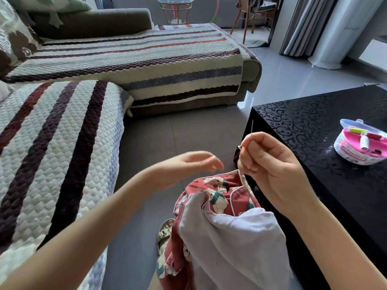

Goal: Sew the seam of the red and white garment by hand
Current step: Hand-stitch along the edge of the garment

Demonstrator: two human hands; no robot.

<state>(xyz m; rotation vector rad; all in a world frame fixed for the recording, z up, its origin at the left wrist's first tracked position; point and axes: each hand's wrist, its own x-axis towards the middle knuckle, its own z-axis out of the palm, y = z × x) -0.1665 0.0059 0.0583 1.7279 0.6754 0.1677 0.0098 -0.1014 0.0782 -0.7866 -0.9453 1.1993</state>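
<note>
sofa (62, 143): L-shaped, quilted cover with dark red, purple and blue stripes; fills the left and top of the head view.
floor (167, 139): grey glossy tiles between the sofa and the table.
table (314, 132): black, glossy, scroll pattern on top; stands on the right, its near corner just behind the right hand.
garment (222, 197): red with printed figures and white piping, pale white inner side turned out over much of it. Bunched in the lap, bottom centre, between the two forearms. The top edge reaches up to the right hand.
left hand (188, 164): motion-blurred, fingers loosely extended, holding nothing. Hovers just left of the garment's top edge, not touching it.
right hand (270, 162): raised just above the garment's top edge, thumb and forefinger pinching the needle, other fingers curled in.
sewing kit (360, 143): round clear box with a pink insert and lid off-set behind it, spools inside; on the table, well apart from the hands.
foot (165, 229): in a sandal on the floor, partly hidden under the garment.
needle (252, 127): thin, near upright, free end pointing up out of the right hand.
thread: too fine to make out.
</note>
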